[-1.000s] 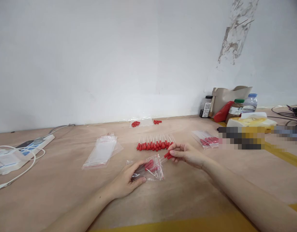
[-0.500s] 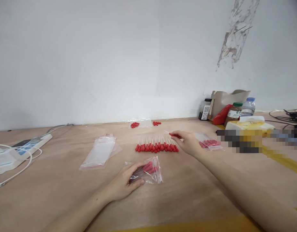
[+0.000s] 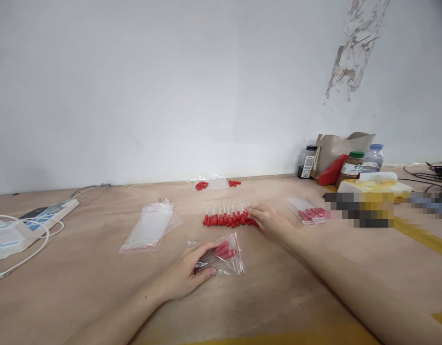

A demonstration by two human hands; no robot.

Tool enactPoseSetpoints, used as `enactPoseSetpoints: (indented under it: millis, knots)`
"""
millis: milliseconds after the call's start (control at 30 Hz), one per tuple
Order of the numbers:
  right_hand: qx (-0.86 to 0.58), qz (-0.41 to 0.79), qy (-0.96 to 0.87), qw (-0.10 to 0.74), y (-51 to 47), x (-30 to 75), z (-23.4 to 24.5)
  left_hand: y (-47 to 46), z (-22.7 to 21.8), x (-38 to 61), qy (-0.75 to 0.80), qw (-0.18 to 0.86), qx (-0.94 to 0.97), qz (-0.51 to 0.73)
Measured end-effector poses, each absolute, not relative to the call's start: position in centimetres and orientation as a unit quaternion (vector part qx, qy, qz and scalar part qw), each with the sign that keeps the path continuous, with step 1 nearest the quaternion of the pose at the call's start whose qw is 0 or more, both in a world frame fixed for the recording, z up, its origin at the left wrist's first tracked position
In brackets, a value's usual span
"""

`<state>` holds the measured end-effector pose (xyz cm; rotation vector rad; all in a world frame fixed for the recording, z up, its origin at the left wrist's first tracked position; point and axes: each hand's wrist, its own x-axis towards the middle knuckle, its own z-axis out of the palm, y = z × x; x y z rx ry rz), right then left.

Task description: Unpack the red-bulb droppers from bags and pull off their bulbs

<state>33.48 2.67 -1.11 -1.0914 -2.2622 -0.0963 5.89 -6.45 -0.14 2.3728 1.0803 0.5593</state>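
My left hand (image 3: 188, 273) grips the closed end of a small clear zip bag (image 3: 226, 258) that lies on the table with a few red-capped droppers inside. My right hand (image 3: 267, 220) rests palm down on the right end of a row of red-capped droppers (image 3: 226, 216) lying side by side. Its fingers are curled over the last droppers in the row; whether they grip any is hidden.
A stack of empty zip bags (image 3: 151, 227) lies to the left, a filled bag (image 3: 309, 211) to the right. Loose red caps (image 3: 201, 184) sit by the wall. A power strip with white cables (image 3: 30, 223) is far left. Bottles, a bag and a tissue box (image 3: 372, 184) stand at the right.
My right hand carried droppers away from the bag's mouth back to the row, then settled lower onto the row's right end. The left hand stayed on the bag.
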Motion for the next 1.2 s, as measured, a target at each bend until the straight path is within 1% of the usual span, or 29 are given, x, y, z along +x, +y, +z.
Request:
enactPoseSetpoints:
  millis: [133, 300, 400, 467, 500, 567, 633, 667, 733, 800, 867, 933, 1100, 1200]
  knots:
    - [-0.457, -0.027, -0.814, 0.357, 2.7, 33.9, -1.2, -6.6, 0.1, 5.9, 0.397, 0.231, 0.865, 0.203]
    - [-0.484, -0.012, -0.811, 0.329, 2.9, 34.0, -1.6, -6.7, 0.2, 6.0, 0.403, 0.237, 0.861, 0.199]
    - [-0.483, -0.037, -0.821, 0.302, 2.6, 34.1, -1.2, -6.7, 0.2, 6.0, 0.398, 0.233, 0.864, 0.202]
    - [-0.473, -0.061, -0.825, 0.303, 2.3, 34.1, -0.4, -6.7, 0.1, 6.0, 0.394, 0.235, 0.865, 0.205]
    - [-0.470, -0.068, -0.820, 0.319, 2.1, 34.1, 0.1, -6.6, 0.1, 6.0, 0.393, 0.237, 0.864, 0.206]
    - [-0.469, -0.067, -0.793, 0.383, 1.5, 33.9, 1.2, -6.6, -0.1, 6.0, 0.395, 0.234, 0.864, 0.210]
    - [-0.468, -0.043, -0.764, 0.442, 0.7, 33.3, 2.0, -6.5, -0.3, 5.9, 0.398, 0.215, 0.864, 0.222]
    - [-0.465, -0.021, -0.761, 0.452, 0.2, 32.9, 2.1, -6.4, -0.5, 5.9, 0.399, 0.203, 0.863, 0.232]
    - [-0.453, 0.033, -0.782, 0.427, -0.9, 31.9, 1.7, -6.3, -0.7, 5.9, 0.400, 0.190, 0.860, 0.253]
    - [-0.439, 0.079, -0.813, 0.374, -1.8, 31.1, 0.9, -6.3, -0.7, 5.9, 0.408, 0.203, 0.848, 0.271]
    - [-0.429, 0.098, -0.833, 0.334, -2.6, 30.4, -0.1, -6.4, -0.7, 5.9, 0.423, 0.219, 0.834, 0.279]
    - [-0.424, 0.115, -0.843, 0.311, -3.1, 30.1, -0.8, -6.5, -0.8, 5.9, 0.428, 0.217, 0.832, 0.277]
    - [-0.397, 0.174, -0.851, 0.297, -3.4, 29.4, -1.2, -6.6, -1.1, 5.9, 0.417, 0.203, 0.854, 0.236]
    - [-0.396, 0.243, -0.831, 0.307, -3.2, 28.8, -1.7, -6.7, -1.1, 5.8, 0.411, 0.215, 0.857, 0.223]
